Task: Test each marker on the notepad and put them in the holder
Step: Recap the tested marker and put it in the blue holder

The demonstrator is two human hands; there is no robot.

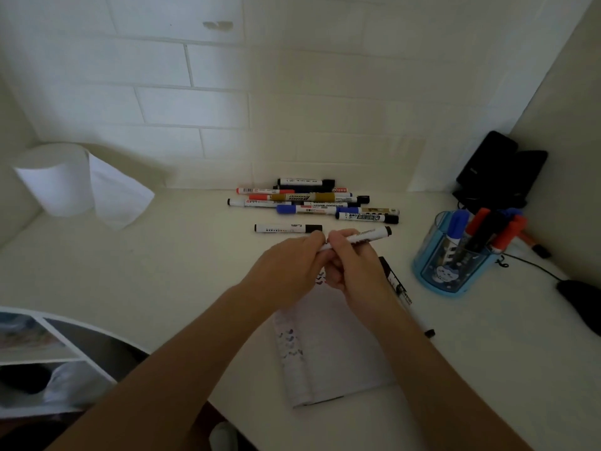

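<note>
Standing in holder (455,278): several markers (484,229) | left hand (286,271) and right hand (354,265) pinch white marker (367,234)

The scene is dimly lit, with bluish light thrown on the tiled wall (156,70) at upper left. Lines are bowed toward the edges, and the shelf (48,359) at lower left is rendered soft.

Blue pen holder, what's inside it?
Several markers stand inside the blue holder: a blue-capped marker, red-capped ones and a black one. Their lower ends are blurred behind its tinted wall, so an exact count is unclear.
</note>
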